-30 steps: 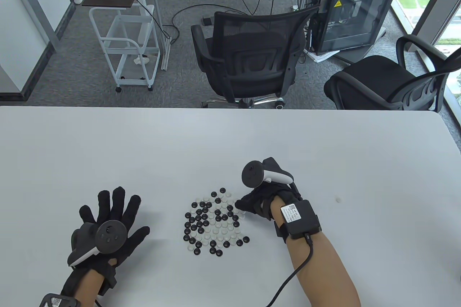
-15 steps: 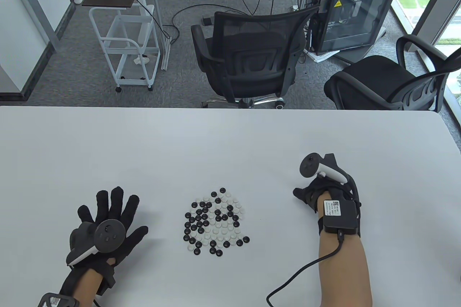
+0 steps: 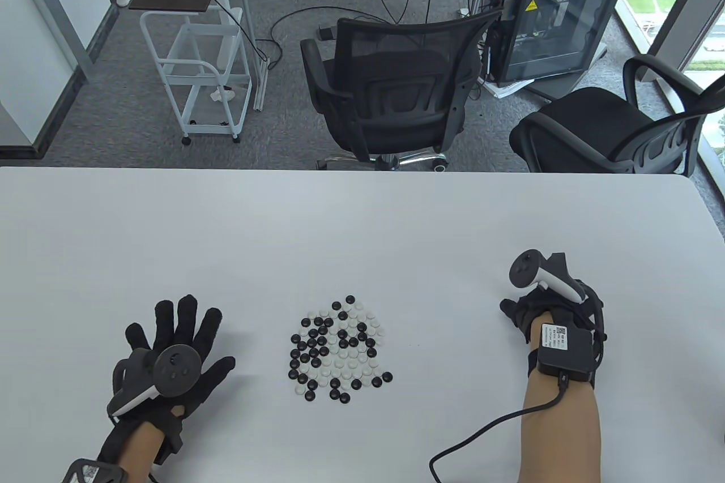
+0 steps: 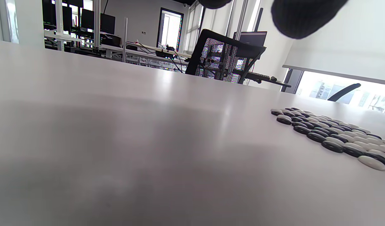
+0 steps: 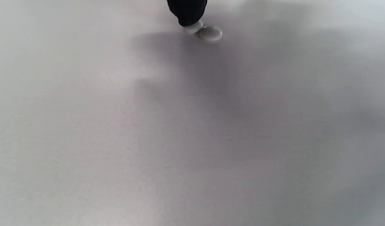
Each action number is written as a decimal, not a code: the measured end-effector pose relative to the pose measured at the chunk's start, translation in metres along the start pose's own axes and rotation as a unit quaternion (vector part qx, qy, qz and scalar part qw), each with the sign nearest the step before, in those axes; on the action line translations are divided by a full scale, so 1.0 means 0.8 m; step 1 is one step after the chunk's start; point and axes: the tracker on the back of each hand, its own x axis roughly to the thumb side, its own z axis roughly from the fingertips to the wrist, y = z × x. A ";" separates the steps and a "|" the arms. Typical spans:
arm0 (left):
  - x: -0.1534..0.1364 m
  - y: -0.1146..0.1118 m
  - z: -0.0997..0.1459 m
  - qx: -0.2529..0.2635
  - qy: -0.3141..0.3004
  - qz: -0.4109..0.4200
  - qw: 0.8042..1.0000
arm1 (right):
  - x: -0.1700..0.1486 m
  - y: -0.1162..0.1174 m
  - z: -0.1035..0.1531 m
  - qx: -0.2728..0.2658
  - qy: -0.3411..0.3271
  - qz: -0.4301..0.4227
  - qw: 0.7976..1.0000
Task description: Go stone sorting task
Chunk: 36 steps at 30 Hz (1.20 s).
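Well to the left of the right hand (image 3: 524, 310), a mixed pile of black and white stones (image 3: 337, 348) is spread on the white tabletop (image 3: 362, 222). In the right wrist view a white stone (image 5: 192, 28) is seen at a gloved fingertip (image 5: 187, 12), touching a second white stone (image 5: 210, 33) lying on the tabletop; whether that grip pinches it cannot be told. The left hand (image 3: 173, 353) is laid flat with fingers spread, nothing held, the pile to its right
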 end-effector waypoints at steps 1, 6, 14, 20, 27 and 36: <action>0.000 0.000 0.000 0.000 0.000 0.000 1.000 | 0.000 0.000 0.000 0.000 -0.001 -0.001 1.000; 0.000 0.000 -0.001 -0.003 0.001 0.000 1.000 | 0.016 -0.011 0.005 -0.017 -0.028 -0.001 0.999; 0.000 -0.001 -0.002 -0.006 0.004 0.002 1.000 | 0.142 -0.005 0.032 0.060 -0.238 0.001 0.969; -0.001 0.000 -0.001 -0.003 0.003 0.001 1.000 | 0.220 0.016 0.047 0.075 -0.317 0.046 0.944; -0.003 0.003 0.002 0.004 0.004 0.006 1.000 | 0.258 0.039 0.044 0.098 -0.343 0.055 0.933; -0.007 0.004 0.004 0.008 0.006 0.011 1.000 | 0.221 0.033 0.030 0.088 -0.289 0.072 0.951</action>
